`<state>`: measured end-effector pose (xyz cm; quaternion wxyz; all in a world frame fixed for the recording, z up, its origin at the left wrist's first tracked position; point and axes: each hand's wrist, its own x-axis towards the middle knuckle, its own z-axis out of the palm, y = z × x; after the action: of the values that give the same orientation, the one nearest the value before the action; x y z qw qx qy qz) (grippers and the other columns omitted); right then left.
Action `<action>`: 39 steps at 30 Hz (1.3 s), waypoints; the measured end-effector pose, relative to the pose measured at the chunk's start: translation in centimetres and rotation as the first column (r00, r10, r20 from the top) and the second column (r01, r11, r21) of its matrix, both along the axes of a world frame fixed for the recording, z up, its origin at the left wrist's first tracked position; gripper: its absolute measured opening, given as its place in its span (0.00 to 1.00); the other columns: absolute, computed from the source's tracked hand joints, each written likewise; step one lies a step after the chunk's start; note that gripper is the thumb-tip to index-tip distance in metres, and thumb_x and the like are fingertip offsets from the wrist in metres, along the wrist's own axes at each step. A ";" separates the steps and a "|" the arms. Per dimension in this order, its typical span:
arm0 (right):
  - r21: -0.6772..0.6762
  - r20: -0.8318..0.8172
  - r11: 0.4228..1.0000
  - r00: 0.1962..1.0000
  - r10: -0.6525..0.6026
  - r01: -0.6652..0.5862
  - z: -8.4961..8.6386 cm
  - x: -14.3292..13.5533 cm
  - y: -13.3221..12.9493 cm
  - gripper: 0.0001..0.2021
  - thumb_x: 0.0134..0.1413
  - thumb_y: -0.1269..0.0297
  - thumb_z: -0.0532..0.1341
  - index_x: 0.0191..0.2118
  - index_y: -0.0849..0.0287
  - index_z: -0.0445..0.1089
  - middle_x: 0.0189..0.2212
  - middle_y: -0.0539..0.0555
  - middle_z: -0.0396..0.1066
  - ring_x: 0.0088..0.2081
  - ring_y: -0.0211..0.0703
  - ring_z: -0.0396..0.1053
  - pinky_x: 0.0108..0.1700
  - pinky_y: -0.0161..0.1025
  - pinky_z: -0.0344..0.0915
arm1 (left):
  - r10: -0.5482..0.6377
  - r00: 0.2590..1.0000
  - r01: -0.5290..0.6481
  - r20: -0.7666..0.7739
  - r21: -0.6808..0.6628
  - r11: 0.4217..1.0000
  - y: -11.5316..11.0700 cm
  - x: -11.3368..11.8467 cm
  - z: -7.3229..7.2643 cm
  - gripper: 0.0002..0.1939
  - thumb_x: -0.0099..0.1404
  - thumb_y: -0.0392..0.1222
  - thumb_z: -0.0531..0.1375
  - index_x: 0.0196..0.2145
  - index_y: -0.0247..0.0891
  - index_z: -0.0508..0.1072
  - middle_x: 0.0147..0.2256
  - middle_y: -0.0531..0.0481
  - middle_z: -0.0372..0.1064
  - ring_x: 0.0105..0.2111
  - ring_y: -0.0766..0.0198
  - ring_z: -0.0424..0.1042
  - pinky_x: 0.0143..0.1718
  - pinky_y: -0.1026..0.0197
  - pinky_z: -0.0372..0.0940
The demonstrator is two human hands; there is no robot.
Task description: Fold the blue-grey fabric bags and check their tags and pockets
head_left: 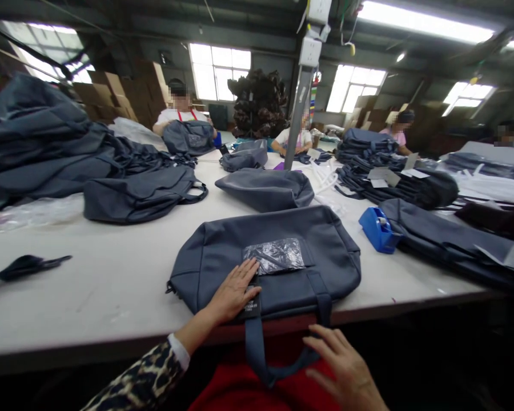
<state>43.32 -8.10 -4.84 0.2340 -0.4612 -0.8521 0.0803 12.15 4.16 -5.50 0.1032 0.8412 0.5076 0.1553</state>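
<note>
A dark blue-grey bag (223, 242) lies on the white table (111, 285) in front of me, its strap handle (257, 348) hanging over the front edge. My left hand (235, 290) rests flat on the bag, fingers spread, at the left end of a clear plastic-wrapped piece (278, 255). Under that palm a black tag (252, 308) with white print partly shows. My right hand (340, 362) is off the table edge, beside the right side of the handle, fingers apart and curved, with nothing visible in them.
A blue tape dispenser (379, 229) stands to the right, near more bags (454, 240). Further bags (145, 197) lie at left and behind, by a large heap (38, 137). A grey post (297, 114) rises beyond. Several people work across the table.
</note>
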 end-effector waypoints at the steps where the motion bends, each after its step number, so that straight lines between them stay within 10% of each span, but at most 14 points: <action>1: 0.046 0.087 0.999 0.996 0.008 -0.012 -1.6 -0.4 -0.8 0.26 0.50 0.60 0.68 0.56 0.47 0.68 0.54 0.55 0.70 0.46 0.52 0.70 0.47 0.46 0.68 | -0.001 1.000 0.001 -0.013 0.030 1.000 0.0 -0.1 0.0 0.31 0.74 0.54 0.47 0.69 0.44 0.48 0.69 0.48 0.42 0.69 0.59 0.45 0.68 0.50 0.45; 5: 0.164 0.302 0.986 0.950 -0.076 0.027 -7.1 -2.3 -1.5 0.07 0.49 0.63 0.68 0.36 0.49 0.74 0.29 0.51 0.72 0.33 0.47 0.68 0.30 0.39 0.64 | 0.004 0.998 0.006 -0.060 0.164 0.986 0.7 -1.4 -1.9 0.28 0.72 0.53 0.49 0.67 0.47 0.54 0.67 0.49 0.51 0.66 0.54 0.54 0.66 0.47 0.50; 8: 0.156 0.354 0.987 0.931 -0.089 0.035 -7.3 -2.0 -0.4 0.11 0.47 0.53 0.70 0.28 0.52 0.71 0.27 0.49 0.68 0.27 0.41 0.64 0.21 0.35 0.53 | -0.045 0.996 0.062 -0.082 0.219 0.974 2.6 -2.7 -4.5 0.30 0.70 0.55 0.50 0.67 0.51 0.54 0.67 0.52 0.50 0.65 0.51 0.55 0.65 0.45 0.51; 12: -0.006 0.230 1.000 0.973 0.009 -0.008 -1.1 -0.8 -2.1 0.17 0.46 0.44 0.70 0.33 0.50 0.71 0.32 0.45 0.69 0.30 0.37 0.66 0.25 0.34 0.56 | -0.047 0.994 0.068 -0.096 0.231 0.971 2.5 -2.9 -3.9 0.29 0.71 0.54 0.48 0.67 0.50 0.55 0.67 0.51 0.51 0.65 0.52 0.55 0.65 0.47 0.51; 16: -0.145 0.059 0.984 0.994 -0.093 0.101 5.7 0.9 -3.9 0.06 0.54 0.63 0.67 0.30 0.53 0.69 0.31 0.49 0.70 0.35 0.42 0.68 0.33 0.36 0.63 | -0.016 0.991 0.033 -0.136 0.123 0.992 0.6 -1.3 -0.2 0.26 0.74 0.50 0.47 0.67 0.46 0.55 0.68 0.50 0.49 0.67 0.57 0.51 0.65 0.48 0.50; 23: -0.158 -0.371 0.987 0.925 -0.077 0.019 10.2 -0.1 1.9 0.11 0.57 0.58 0.63 0.46 0.46 0.76 0.38 0.54 0.74 0.36 0.47 0.72 0.37 0.39 0.69 | -0.001 0.999 0.002 -0.045 0.027 1.000 0.6 -0.8 1.2 0.26 0.73 0.46 0.50 0.66 0.48 0.55 0.67 0.50 0.50 0.67 0.58 0.50 0.66 0.48 0.47; 30: -0.235 -0.125 0.972 0.992 -0.022 -0.008 6.0 -7.8 14.3 0.09 0.47 0.71 0.65 0.36 0.55 0.78 0.32 0.54 0.75 0.36 0.48 0.72 0.44 0.42 0.68 | -0.086 0.989 0.093 0.120 -0.055 0.994 1.4 -1.3 4.0 0.23 0.67 0.42 0.56 0.60 0.45 0.67 0.62 0.47 0.61 0.62 0.54 0.61 0.62 0.51 0.56; 34: -0.172 -0.032 0.984 0.999 -0.040 0.034 3.0 -9.3 13.6 0.16 0.45 0.77 0.64 0.43 0.59 0.75 0.42 0.58 0.74 0.44 0.52 0.73 0.48 0.45 0.69 | -0.025 0.981 0.017 0.194 0.042 0.999 4.4 -0.1 5.3 0.20 0.69 0.42 0.49 0.54 0.41 0.72 0.57 0.44 0.68 0.58 0.55 0.65 0.60 0.51 0.59; 39: -0.055 0.061 0.992 0.992 -0.106 0.109 -0.5 -8.7 11.0 0.28 0.52 0.70 0.64 0.60 0.56 0.63 0.57 0.58 0.68 0.54 0.52 0.68 0.56 0.47 0.67 | -0.042 0.983 0.039 0.179 0.019 0.999 11.4 2.7 3.6 0.21 0.67 0.48 0.48 0.47 0.37 0.75 0.47 0.42 0.74 0.48 0.52 0.72 0.54 0.51 0.65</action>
<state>34.64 2.86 -5.36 0.1995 -0.5153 -0.8297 0.0790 14.83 15.55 -1.90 0.1452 0.8347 0.4779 0.2320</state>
